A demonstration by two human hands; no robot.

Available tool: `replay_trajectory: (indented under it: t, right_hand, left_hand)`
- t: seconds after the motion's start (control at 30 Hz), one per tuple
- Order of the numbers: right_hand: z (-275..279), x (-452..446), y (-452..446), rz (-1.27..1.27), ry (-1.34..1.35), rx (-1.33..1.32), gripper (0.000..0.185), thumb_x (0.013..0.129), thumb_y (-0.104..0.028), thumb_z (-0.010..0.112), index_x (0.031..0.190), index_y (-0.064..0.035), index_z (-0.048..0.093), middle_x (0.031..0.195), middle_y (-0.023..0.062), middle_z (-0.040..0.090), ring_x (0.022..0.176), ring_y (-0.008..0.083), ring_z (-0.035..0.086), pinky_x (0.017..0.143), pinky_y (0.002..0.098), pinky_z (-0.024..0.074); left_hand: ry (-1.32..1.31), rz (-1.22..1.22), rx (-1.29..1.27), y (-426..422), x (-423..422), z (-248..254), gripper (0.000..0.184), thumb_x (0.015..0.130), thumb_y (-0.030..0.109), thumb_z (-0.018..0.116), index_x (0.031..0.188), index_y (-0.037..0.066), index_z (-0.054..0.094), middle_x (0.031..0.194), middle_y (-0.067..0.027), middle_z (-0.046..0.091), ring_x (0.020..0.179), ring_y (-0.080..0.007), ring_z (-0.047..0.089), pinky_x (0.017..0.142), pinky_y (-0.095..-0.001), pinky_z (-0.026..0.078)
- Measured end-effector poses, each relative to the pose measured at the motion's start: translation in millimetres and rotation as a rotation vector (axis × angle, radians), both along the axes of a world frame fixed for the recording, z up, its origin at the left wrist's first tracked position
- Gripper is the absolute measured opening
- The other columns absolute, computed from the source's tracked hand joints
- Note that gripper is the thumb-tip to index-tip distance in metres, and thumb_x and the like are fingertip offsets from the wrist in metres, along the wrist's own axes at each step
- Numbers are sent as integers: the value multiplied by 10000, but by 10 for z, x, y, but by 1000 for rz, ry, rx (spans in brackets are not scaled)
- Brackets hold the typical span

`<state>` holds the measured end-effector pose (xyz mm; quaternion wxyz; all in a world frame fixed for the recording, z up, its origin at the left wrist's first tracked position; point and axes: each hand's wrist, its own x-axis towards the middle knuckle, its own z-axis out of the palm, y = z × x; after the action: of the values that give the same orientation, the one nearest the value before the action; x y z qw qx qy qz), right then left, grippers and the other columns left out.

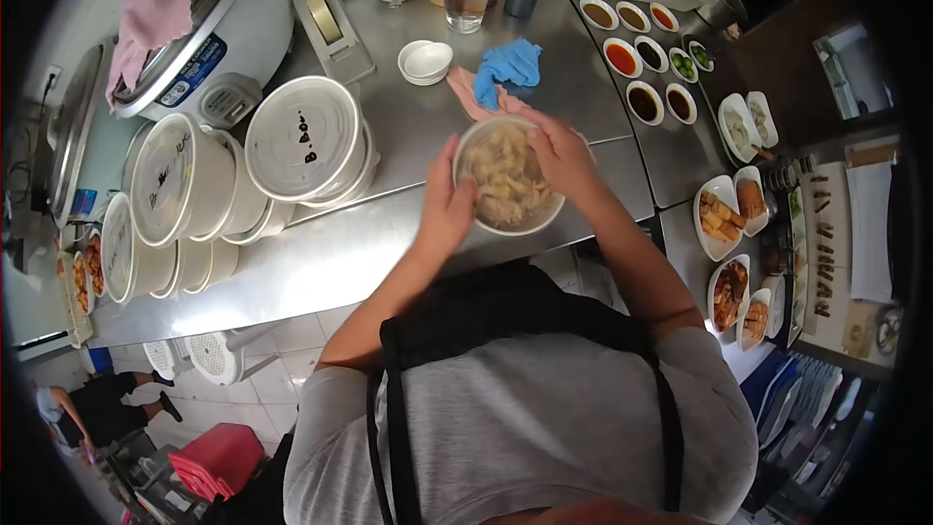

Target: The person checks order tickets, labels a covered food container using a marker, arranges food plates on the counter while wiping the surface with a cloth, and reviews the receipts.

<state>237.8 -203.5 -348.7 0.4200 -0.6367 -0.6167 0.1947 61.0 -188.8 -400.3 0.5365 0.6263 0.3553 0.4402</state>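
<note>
The left hand (446, 202) and the right hand (564, 160) are standing apart with fingers curved, each clamping an opposite side of a round tub (507, 180). Pale food is showing through the tub's clear top. The tub is being held above the worktop (335, 272), at its front edge, and is partly hiding a pink cloth (474, 100). A blue cloth (509, 65) is lying bunched against the pink one. Stacked white dishes (426, 60) are sitting near both. Lidded tubs (292, 122) are crowding the worktop's left end, with a rice cooker (243, 34) standing behind them. Toward the back edge, a tape dispenser (335, 39) and a glass of water (465, 2) are standing well apart. Beyond the right edge, across a seam, sauce dishes (645, 122) are sitting grouped; plated golden food (720, 218) is lying nearer the person.
</note>
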Motion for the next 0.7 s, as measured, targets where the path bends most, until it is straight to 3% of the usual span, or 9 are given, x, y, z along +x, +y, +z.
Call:
replay_trajectory:
  t: [0.1,0.13,0.23,0.33,0.43,0.53,0.6,0.63,0.7]
  right_hand:
    - [-100,-13,168,88,-50,-46,194,776,-125,452,918,-52,563,864,140,572,817,292,532,697,359,410]
    - [-139,-13,199,71,-76,-59,188,775,-128,455,907,-56,567,846,141,573,802,294,534,689,360,412]
    - [-156,-19,293,49,-134,-90,173,771,-135,461,880,-63,574,800,147,574,761,300,541,668,363,419]
    - [-123,-3,345,90,-132,-67,164,776,-150,468,862,-53,569,739,157,564,717,314,538,646,358,423]
    - [-266,188,551,330,43,-131,196,779,-195,498,839,-22,568,755,165,567,680,304,548,641,349,423]
    - [-141,241,1199,262,362,-492,337,760,-298,538,909,4,540,855,188,565,747,285,556,678,335,426]
    - [-1,68,1625,138,189,-648,526,716,-390,569,1035,18,476,950,204,543,797,259,567,678,317,445]
    - [-217,-14,1845,185,95,-567,570,706,-393,570,1084,13,438,960,199,543,794,263,572,651,318,459]
    - [-571,-179,2135,244,1,-519,576,720,-363,547,1151,-22,377,920,201,548,708,270,585,534,338,476]
  left_hand:
    - [309,-49,135,309,78,406,321,810,119,407,1114,22,440,992,-180,482,906,-299,473,808,-306,364]
    - [238,43,58,376,142,327,247,822,134,408,1023,46,522,891,-172,551,827,-305,531,749,-309,404]
    - [333,34,-28,434,135,306,258,842,113,383,1034,3,516,908,-141,576,852,-196,540,770,-266,389]
    - [350,43,-106,442,146,342,256,841,112,383,1025,-1,521,901,-140,581,845,-198,548,759,-268,396]
    - [421,78,-182,423,163,435,256,838,109,385,1021,-5,523,909,-139,580,849,-198,547,757,-266,396]
    - [456,172,-25,417,164,376,255,833,111,392,1020,1,526,899,-136,581,830,-190,546,744,-265,399]
    - [436,214,-31,374,185,330,257,831,112,396,1024,3,525,889,-132,581,821,-176,540,738,-260,398]
    - [428,233,-29,368,197,332,257,830,112,398,1025,4,525,885,-130,581,816,-169,537,735,-258,398]
    - [430,282,-62,332,223,381,251,826,123,403,1017,20,530,906,-162,569,844,-245,543,746,-284,404]
